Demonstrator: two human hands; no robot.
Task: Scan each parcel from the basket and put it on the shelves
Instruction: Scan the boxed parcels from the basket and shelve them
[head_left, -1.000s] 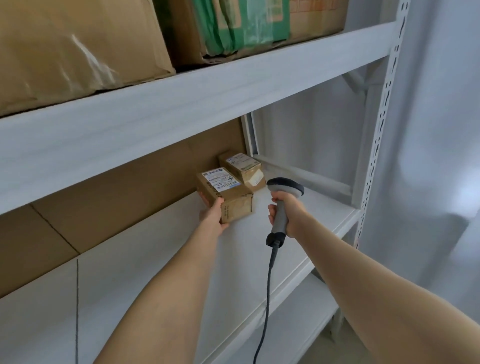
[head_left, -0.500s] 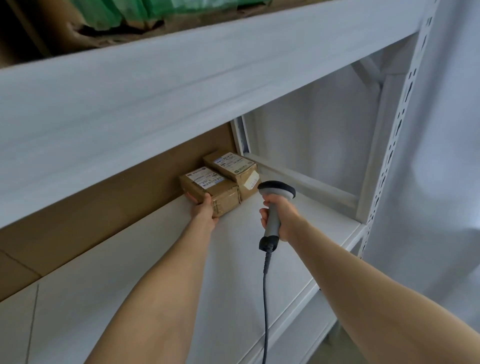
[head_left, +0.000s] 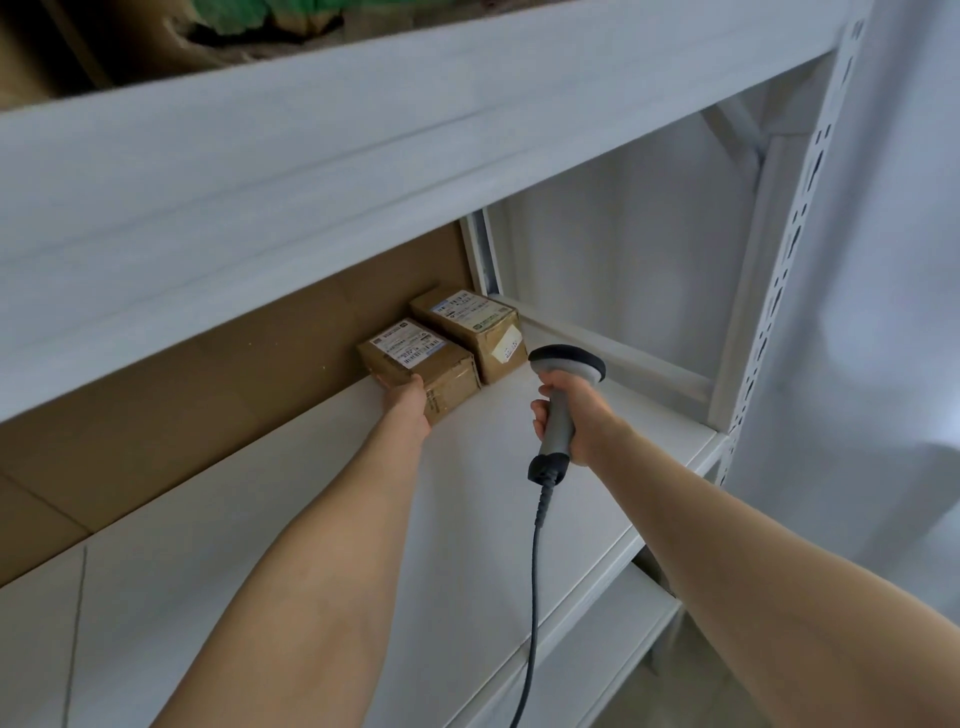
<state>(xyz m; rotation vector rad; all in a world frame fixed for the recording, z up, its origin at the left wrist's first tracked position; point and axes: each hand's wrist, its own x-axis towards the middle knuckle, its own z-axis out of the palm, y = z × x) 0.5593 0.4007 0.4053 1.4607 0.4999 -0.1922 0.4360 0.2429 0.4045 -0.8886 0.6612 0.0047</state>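
Parcel (head_left: 415, 358) lies at the back of the shelf (head_left: 260, 571) beside another box (head_left: 467, 327), left hand (head_left: 410, 405) gripping its near end, right hand (head_left: 584, 421) clasping a scanner (head_left: 569, 364) over the shelf.

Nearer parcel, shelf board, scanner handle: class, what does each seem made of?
Parcel: matt brown cardboard, bound with glossy clear tape. Shelf board: smooth, white, perhaps painted metal or laminate. Scanner handle: grey, slight sheen, probably plastic.
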